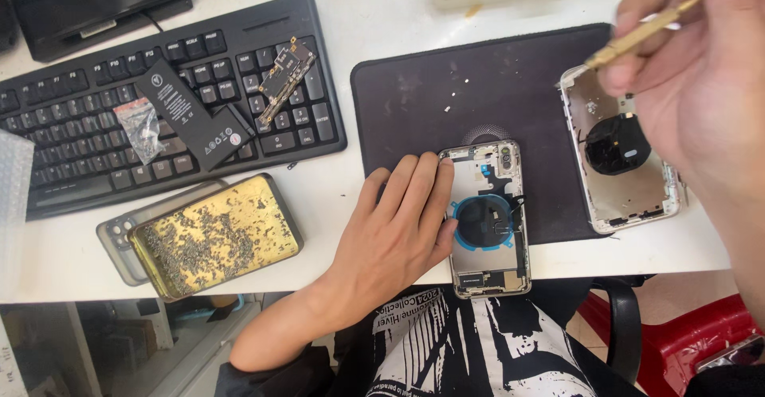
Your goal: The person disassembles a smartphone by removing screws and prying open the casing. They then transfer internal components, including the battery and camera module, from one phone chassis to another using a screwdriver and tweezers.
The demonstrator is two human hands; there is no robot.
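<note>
My left hand (pixel 394 234) lies flat on the left edge of an opened phone housing (pixel 488 220), which has a round blue-rimmed coil inside and sits at the front edge of a black work mat (pixel 478 86). My right hand (pixel 701 70) is raised at the upper right, fingers pinched on a thin brass-coloured tool (pixel 637 39). The tool's tip hovers over the top corner of a second opened phone housing (pixel 617 154) with a black round coil, lying on the mat's right side.
A black keyboard (pixel 72 150) at left carries a black L-shaped battery (pixel 191 114), a small circuit board (pixel 285 78) and a plastic bag of screws (pixel 142 129). A gold tray (pixel 215 238) of several tiny screws rests on a grey phone case. A red stool (pixel 685 329) stands below.
</note>
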